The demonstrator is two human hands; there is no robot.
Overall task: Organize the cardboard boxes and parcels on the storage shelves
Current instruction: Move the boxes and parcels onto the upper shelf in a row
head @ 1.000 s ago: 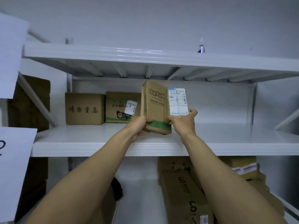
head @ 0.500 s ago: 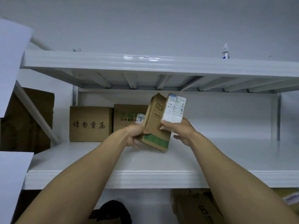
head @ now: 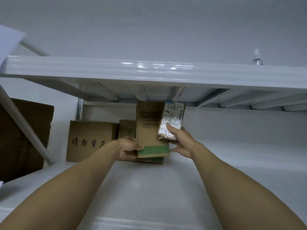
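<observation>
Both hands have carried the tall cardboard box [head: 149, 130] deeper into the shelf than half a second ago. It was tilted then and now stands upright, with its top close under the upper shelf [head: 99, 67].

Two bare forearms reach forward from the bottom corners over the white middle shelf [head: 149, 193]. The left hand [head: 127, 147] grips the box at its lower left edge, thumb on the front face beside a green band near the base. The right hand [head: 180, 141] pinches a small parcel [head: 172, 121] with a white shipping label, thumb on its front, and holds it against the upper right of the box. Its lower fingers stretch toward the box's right edge. Whether the base of the box touches the shelf cannot be told.

Just behind the box, partly hidden by it, stands a carton with green print [head: 127, 130]. To its left, touching or nearly so, sits a carton with dark Chinese lettering [head: 90, 140], which the left wrist now partly covers. Both are at the back of the middle shelf.

Farther left, beyond a white diagonal brace [head: 25, 127], large brown cardboard [head: 25, 138] leans outside the frame. A white sheet of paper [head: 8, 40] hangs at the upper left edge. On the upper shelf, far right, the top of a clear spray bottle [head: 257, 59] shows.
</observation>
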